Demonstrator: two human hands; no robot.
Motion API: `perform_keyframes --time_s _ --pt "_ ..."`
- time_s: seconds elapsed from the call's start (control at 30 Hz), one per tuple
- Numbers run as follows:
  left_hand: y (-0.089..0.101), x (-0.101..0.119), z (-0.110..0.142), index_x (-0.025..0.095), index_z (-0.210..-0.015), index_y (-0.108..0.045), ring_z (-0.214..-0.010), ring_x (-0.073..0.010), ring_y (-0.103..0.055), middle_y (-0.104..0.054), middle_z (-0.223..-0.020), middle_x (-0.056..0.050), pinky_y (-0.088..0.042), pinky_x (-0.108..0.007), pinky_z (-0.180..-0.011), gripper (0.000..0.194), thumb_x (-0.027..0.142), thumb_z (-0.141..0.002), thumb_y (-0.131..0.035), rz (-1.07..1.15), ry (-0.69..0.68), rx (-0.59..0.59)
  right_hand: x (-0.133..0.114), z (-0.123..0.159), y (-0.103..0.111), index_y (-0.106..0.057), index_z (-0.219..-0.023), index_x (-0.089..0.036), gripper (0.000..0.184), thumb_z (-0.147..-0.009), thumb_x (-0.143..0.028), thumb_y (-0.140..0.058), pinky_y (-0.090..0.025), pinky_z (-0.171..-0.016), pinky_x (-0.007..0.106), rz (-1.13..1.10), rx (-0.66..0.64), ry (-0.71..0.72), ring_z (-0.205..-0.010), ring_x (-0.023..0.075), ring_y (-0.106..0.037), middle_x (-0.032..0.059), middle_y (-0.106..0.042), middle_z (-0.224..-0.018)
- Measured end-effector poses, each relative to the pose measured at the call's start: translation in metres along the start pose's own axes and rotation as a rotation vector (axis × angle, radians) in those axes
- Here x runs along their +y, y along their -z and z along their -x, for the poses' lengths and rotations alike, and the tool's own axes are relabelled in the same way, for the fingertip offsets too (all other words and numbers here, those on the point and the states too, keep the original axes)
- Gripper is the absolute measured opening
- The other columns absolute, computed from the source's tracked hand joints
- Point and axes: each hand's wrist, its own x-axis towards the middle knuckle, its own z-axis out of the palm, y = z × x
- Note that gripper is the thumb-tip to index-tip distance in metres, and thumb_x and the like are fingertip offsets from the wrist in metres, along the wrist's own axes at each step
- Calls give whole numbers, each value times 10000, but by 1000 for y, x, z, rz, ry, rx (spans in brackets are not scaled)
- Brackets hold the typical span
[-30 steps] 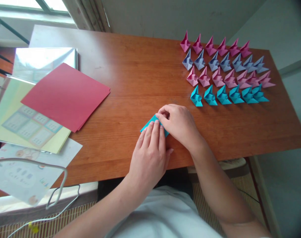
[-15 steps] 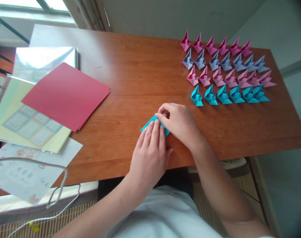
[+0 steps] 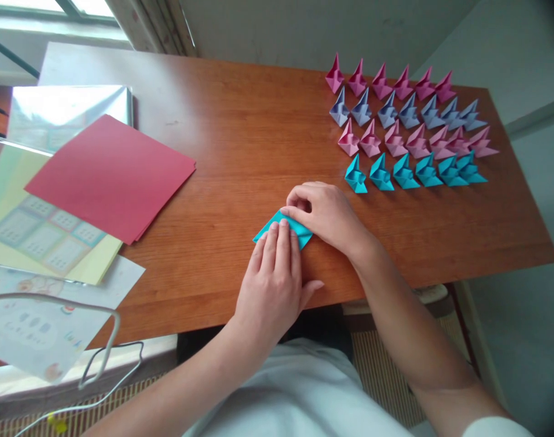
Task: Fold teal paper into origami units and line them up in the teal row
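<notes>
A folded piece of turquoise paper [image 3: 302, 232] lies on the wooden table [image 3: 204, 243] near its front edge. My left hand [image 3: 276, 267] rests flat on it, fingers stretched forward and thumb held out to the right, covering its lower middle. At the paper's upper edge, my right hand [image 3: 325, 212] has thumb and forefinger pinched together on the fold. Part of the paper is hidden under both hands. Beyond my right hand stands a row of turquoise folded paper figures [image 3: 404, 172].
Behind that row are rows of pink figures [image 3: 395, 141], lavender figures [image 3: 387, 111] and magenta figures [image 3: 381, 84]. Red paper sheets [image 3: 113, 176] lie at the left over a yellow pack [image 3: 90, 261]. A white cable [image 3: 115, 325] bends past the front left edge.
My left thumb has spread further out to the right. My fingers have shifted slightly, so more of the turquoise paper shows. The whole view has moved a little.
</notes>
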Motion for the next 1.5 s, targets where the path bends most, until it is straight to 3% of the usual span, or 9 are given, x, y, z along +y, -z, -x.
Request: perform_keyframes --time_s 0.17,0.4,0.5,0.63,0.8,0.9,1.13,1.33,1.5 --pt "3 6 -3 -25 -1547 -386 -1512 -455 -330 -325 -1617 -321 -322 -558 -1235 986 722 -916 -511 13 24 -38 3 0 -2 -671 -781 -214 133 -903 -249 -713 -406 -738 294 -7 9 19 -775 167 -595 -10 -680 -767" --pt "10 13 -8 68 -1581 -362 -1493 -497 -344 -321 -1604 -362 -336 -590 -1208 1079 764 -803 -633 37 45 -60 8 1 -6 -665 -780 -204 131 -896 -233 -718 -406 -728 307 -16 48 66 -773 176 -586 -6 -659 -752" --pt "9 13 -9 74 -1573 -379 -1487 -498 -354 -326 -1600 -365 -352 -592 -1195 1055 758 -810 -631 32 39 -44 11 9 -7 -681 -833 -205 117 -944 -202 -645 -442 -763 312 -51 113 115 -805 181 -605 7 -683 -805" --pt "6 10 -6 60 -1549 -421 -1473 -496 -381 -367 -1581 -362 -385 -595 -1170 1005 759 -845 -584 9 12 -6 16 37 -12 -709 -1041 -181 207 -1008 -152 -506 -500 -875 345 -79 269 175 -950 210 -645 69 -725 -988" --pt "2 1 -3 -45 -1498 -450 -1459 -470 -419 -406 -1563 -348 -398 -566 -1178 961 709 -909 -539 -4 -39 30 13 86 -22 -692 -1245 -164 359 -1007 -83 -435 -520 -921 378 82 301 180 -1012 235 -617 102 -726 -1098" --pt "2 -5 -3 -60 -1471 -479 -1450 -458 -440 -445 -1544 -330 -407 -549 -1178 928 687 -924 -537 -19 -81 45 6 102 -26 -694 -1285 -159 344 -1008 -126 -492 -504 -907 425 280 272 170 -1070 279 -591 122 -709 -1224" --pt "9 -29 9 -36 -1506 -446 -1476 -397 -427 -410 -1591 -271 -393 -495 -1191 811 561 -969 -563 -24 -100 34 1 106 -26 -685 -1316 -199 411 -975 -64 -500 -471 -862 421 494 261 163 -1107 282 -577 102 -693 -1297" --pt "12 -55 33 -12 -1554 -378 -1462 -388 -449 -424 -1594 -236 -354 -493 -1195 746 485 -1015 -515 -59 -50 99 2 107 -25 -690 -1301 -195 413 -960 -57 -502 -481 -884 421 500 279 174 -1115 282 -567 111 -683 -1308" --pt "8 -65 36 26 -1550 -396 -1429 -373 -496 -459 -1583 -214 -374 -482 -1179 738 515 -1010 -510 -49 -85 153 3 106 -25 -695 -1298 -196 402 -977 -72 -488 -500 -889 421 452 274 168 -1130 281 -562 120 -686 -1286"
